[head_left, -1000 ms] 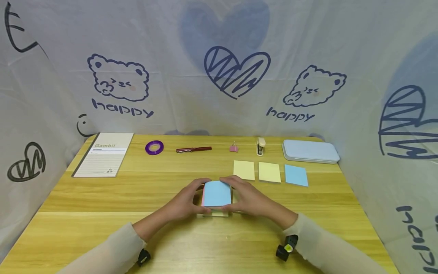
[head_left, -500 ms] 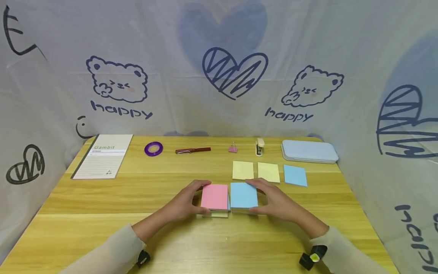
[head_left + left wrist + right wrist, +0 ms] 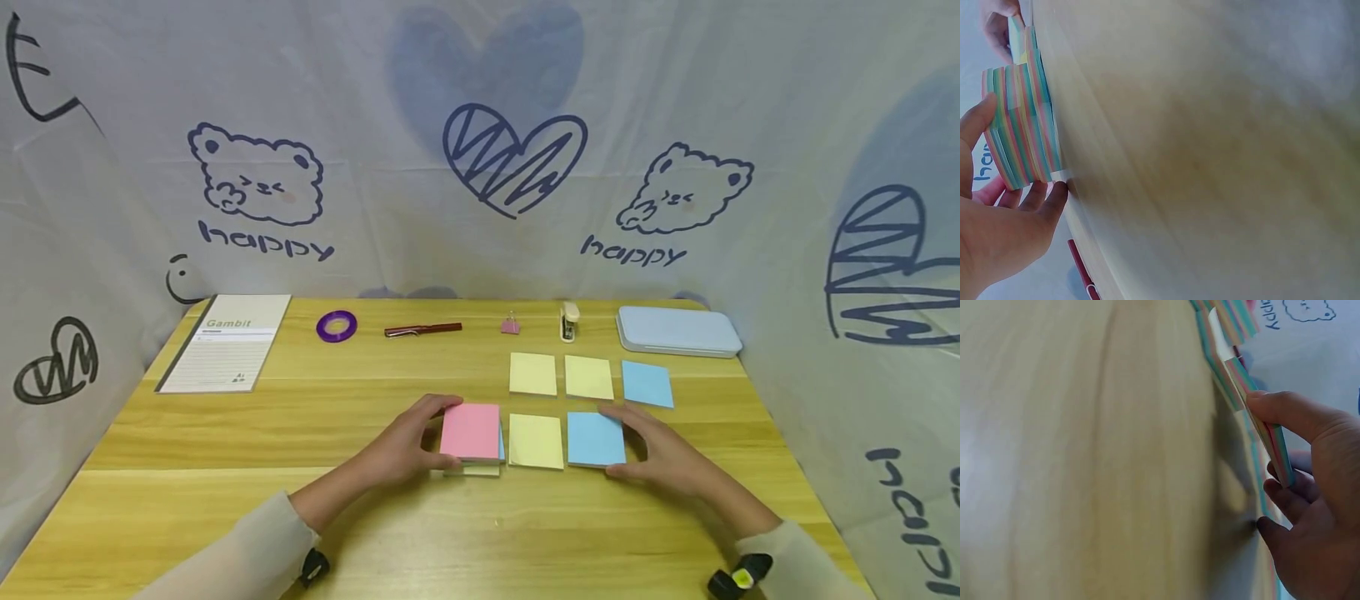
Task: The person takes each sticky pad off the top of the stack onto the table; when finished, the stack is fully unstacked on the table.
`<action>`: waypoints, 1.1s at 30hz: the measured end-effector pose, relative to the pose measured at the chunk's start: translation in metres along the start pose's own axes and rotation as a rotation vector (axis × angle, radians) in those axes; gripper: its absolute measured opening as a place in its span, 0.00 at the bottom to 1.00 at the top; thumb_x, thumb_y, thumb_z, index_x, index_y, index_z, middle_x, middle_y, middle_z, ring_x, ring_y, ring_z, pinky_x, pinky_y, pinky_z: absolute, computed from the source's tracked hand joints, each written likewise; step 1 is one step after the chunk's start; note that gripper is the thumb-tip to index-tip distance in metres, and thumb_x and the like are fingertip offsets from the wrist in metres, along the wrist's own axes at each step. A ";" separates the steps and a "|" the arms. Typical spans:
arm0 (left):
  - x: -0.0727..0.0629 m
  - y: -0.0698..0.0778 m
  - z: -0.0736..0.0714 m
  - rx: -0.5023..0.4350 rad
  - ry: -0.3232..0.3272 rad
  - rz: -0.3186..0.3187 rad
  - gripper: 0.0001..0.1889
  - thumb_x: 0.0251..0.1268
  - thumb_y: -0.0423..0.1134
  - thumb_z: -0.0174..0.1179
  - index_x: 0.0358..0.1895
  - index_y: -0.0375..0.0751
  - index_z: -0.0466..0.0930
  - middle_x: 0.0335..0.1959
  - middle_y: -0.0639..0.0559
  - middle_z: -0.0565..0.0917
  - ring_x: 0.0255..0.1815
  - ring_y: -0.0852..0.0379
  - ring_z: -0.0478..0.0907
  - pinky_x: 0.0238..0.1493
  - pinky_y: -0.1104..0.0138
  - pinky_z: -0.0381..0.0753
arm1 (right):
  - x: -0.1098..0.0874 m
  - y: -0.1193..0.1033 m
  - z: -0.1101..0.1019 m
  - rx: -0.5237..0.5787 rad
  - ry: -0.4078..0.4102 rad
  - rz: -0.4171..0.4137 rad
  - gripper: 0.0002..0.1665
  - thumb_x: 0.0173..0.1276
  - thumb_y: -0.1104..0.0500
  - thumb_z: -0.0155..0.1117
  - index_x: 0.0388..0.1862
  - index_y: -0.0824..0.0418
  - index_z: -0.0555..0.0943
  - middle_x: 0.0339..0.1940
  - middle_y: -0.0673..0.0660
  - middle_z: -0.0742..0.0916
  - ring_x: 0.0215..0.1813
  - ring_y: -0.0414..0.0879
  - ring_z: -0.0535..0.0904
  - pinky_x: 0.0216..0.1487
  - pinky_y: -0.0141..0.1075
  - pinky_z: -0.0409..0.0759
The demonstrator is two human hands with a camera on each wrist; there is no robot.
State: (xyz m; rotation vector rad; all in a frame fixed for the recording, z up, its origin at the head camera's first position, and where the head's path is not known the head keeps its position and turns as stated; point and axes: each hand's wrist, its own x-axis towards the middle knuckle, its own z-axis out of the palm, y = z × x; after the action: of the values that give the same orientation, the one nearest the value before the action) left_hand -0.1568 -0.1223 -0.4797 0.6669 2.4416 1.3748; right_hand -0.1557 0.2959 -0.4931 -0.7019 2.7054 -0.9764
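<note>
My left hand (image 3: 408, 437) grips a stack of sticky note pads (image 3: 470, 431) by its near and far edges, thumb in front. The top pad is pink, and striped coloured layers show on the stack's side in the left wrist view. My right hand (image 3: 667, 450) pinches a thin blue-topped sticky note pad (image 3: 595, 437) between thumb and fingers. Tilted over the table in the right wrist view, that pad casts a shadow beneath. Between the hands a yellow sticky note pad (image 3: 536, 442) lies flat, just right of the stack.
Behind lie two yellow pads (image 3: 532, 373) and a blue pad (image 3: 647, 384) in a row. Along the back are a notebook (image 3: 225, 343), purple tape (image 3: 337, 326), a red pen (image 3: 423, 329), a pink binder clip (image 3: 511, 323), a stapler (image 3: 569, 322) and a pale blue case (image 3: 678, 331).
My right hand has moved right off the stack with blue-topped pads, exposing pink on top. A yellow pad now lies where the right hand was half a second ago. The left hand stays put.
</note>
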 end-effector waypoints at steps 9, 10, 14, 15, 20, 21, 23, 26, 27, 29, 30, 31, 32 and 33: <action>0.000 -0.001 -0.001 -0.003 0.003 -0.003 0.43 0.58 0.37 0.77 0.75 0.37 0.65 0.71 0.40 0.71 0.73 0.32 0.67 0.73 0.40 0.67 | -0.004 0.009 0.009 0.001 -0.032 0.035 0.51 0.63 0.42 0.78 0.81 0.52 0.65 0.78 0.59 0.70 0.78 0.63 0.64 0.72 0.65 0.67; 0.000 -0.001 -0.001 -0.003 0.003 -0.003 0.43 0.57 0.37 0.77 0.75 0.38 0.65 0.71 0.40 0.72 0.73 0.33 0.67 0.73 0.40 0.67 | -0.004 0.009 0.010 -0.002 -0.029 0.034 0.51 0.63 0.42 0.78 0.81 0.52 0.65 0.78 0.59 0.70 0.78 0.63 0.64 0.72 0.65 0.67; 0.000 -0.002 -0.001 0.000 0.002 -0.001 0.43 0.58 0.38 0.77 0.75 0.38 0.65 0.71 0.40 0.72 0.73 0.33 0.68 0.73 0.40 0.67 | -0.004 0.010 0.011 -0.010 -0.021 0.027 0.51 0.63 0.42 0.78 0.81 0.52 0.65 0.78 0.60 0.69 0.78 0.64 0.64 0.71 0.66 0.67; 0.000 -0.002 -0.001 0.001 0.001 -0.001 0.43 0.58 0.38 0.77 0.75 0.38 0.65 0.71 0.40 0.72 0.73 0.33 0.68 0.73 0.40 0.67 | -0.004 0.009 0.011 -0.011 -0.022 0.025 0.51 0.63 0.43 0.78 0.81 0.52 0.65 0.79 0.60 0.69 0.78 0.64 0.64 0.71 0.67 0.67; 0.000 -0.003 -0.002 -0.001 -0.002 0.000 0.43 0.58 0.38 0.77 0.75 0.38 0.65 0.71 0.40 0.72 0.73 0.33 0.68 0.73 0.40 0.67 | -0.004 0.008 0.010 -0.029 -0.034 0.022 0.52 0.64 0.41 0.76 0.82 0.53 0.64 0.79 0.62 0.68 0.78 0.66 0.63 0.71 0.68 0.66; 0.000 -0.003 -0.002 -0.001 -0.004 0.001 0.43 0.58 0.38 0.77 0.75 0.38 0.65 0.71 0.40 0.72 0.73 0.33 0.68 0.73 0.40 0.67 | -0.004 0.007 0.010 -0.036 -0.035 0.020 0.53 0.64 0.40 0.76 0.82 0.53 0.64 0.79 0.62 0.68 0.78 0.66 0.63 0.71 0.69 0.66; 0.000 -0.003 -0.002 -0.004 -0.007 0.005 0.43 0.58 0.38 0.77 0.76 0.38 0.65 0.71 0.40 0.72 0.73 0.33 0.68 0.73 0.40 0.67 | -0.003 0.005 0.009 -0.056 -0.034 0.010 0.53 0.64 0.38 0.76 0.82 0.54 0.63 0.79 0.62 0.68 0.77 0.66 0.64 0.71 0.68 0.67; 0.001 -0.002 -0.001 -0.011 -0.011 0.010 0.43 0.58 0.38 0.77 0.75 0.38 0.65 0.70 0.40 0.71 0.74 0.33 0.67 0.74 0.40 0.67 | -0.001 -0.001 0.007 -0.098 -0.021 -0.009 0.55 0.63 0.36 0.75 0.82 0.54 0.63 0.79 0.61 0.68 0.77 0.65 0.65 0.71 0.66 0.69; 0.001 -0.002 -0.001 -0.011 -0.013 0.012 0.43 0.58 0.38 0.77 0.75 0.37 0.65 0.70 0.40 0.71 0.74 0.33 0.67 0.74 0.41 0.67 | 0.000 -0.003 0.007 -0.115 -0.012 -0.016 0.55 0.63 0.36 0.75 0.82 0.55 0.63 0.79 0.61 0.68 0.77 0.65 0.65 0.71 0.65 0.69; 0.001 -0.002 -0.001 -0.012 -0.016 0.015 0.43 0.58 0.37 0.77 0.75 0.37 0.65 0.70 0.40 0.71 0.74 0.33 0.67 0.74 0.41 0.67 | 0.004 -0.010 0.008 -0.143 0.002 -0.030 0.56 0.63 0.36 0.75 0.82 0.55 0.62 0.80 0.61 0.67 0.78 0.64 0.64 0.71 0.65 0.70; 0.000 -0.002 -0.001 -0.012 -0.018 0.016 0.43 0.58 0.37 0.77 0.75 0.36 0.65 0.70 0.40 0.71 0.74 0.33 0.67 0.74 0.40 0.67 | 0.006 -0.014 0.009 -0.151 0.008 -0.041 0.56 0.62 0.36 0.76 0.82 0.55 0.63 0.80 0.62 0.67 0.78 0.64 0.64 0.70 0.65 0.70; 0.000 -0.002 -0.001 -0.011 -0.018 0.017 0.43 0.58 0.37 0.77 0.75 0.36 0.64 0.70 0.40 0.71 0.74 0.33 0.67 0.74 0.40 0.67 | 0.010 -0.019 0.011 -0.152 0.011 -0.051 0.56 0.62 0.36 0.76 0.82 0.55 0.63 0.80 0.62 0.67 0.79 0.64 0.63 0.71 0.65 0.70; 0.000 -0.002 -0.001 -0.011 -0.018 0.017 0.43 0.58 0.37 0.77 0.75 0.36 0.64 0.70 0.40 0.71 0.74 0.33 0.67 0.74 0.40 0.67 | 0.013 -0.023 0.013 -0.150 0.011 -0.062 0.57 0.61 0.37 0.77 0.82 0.56 0.63 0.81 0.63 0.67 0.79 0.64 0.62 0.72 0.65 0.69; 0.000 -0.002 -0.001 -0.010 -0.020 0.017 0.43 0.58 0.38 0.77 0.75 0.36 0.64 0.70 0.40 0.71 0.74 0.33 0.67 0.74 0.41 0.67 | 0.018 -0.029 0.015 -0.146 0.008 -0.070 0.57 0.61 0.37 0.77 0.82 0.56 0.63 0.81 0.63 0.67 0.79 0.65 0.62 0.72 0.65 0.69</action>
State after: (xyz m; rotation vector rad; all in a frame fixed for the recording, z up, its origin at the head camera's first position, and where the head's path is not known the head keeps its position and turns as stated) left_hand -0.1577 -0.1240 -0.4810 0.6970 2.4177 1.3797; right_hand -0.1556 0.2593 -0.4866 -0.8265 2.7976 -0.8037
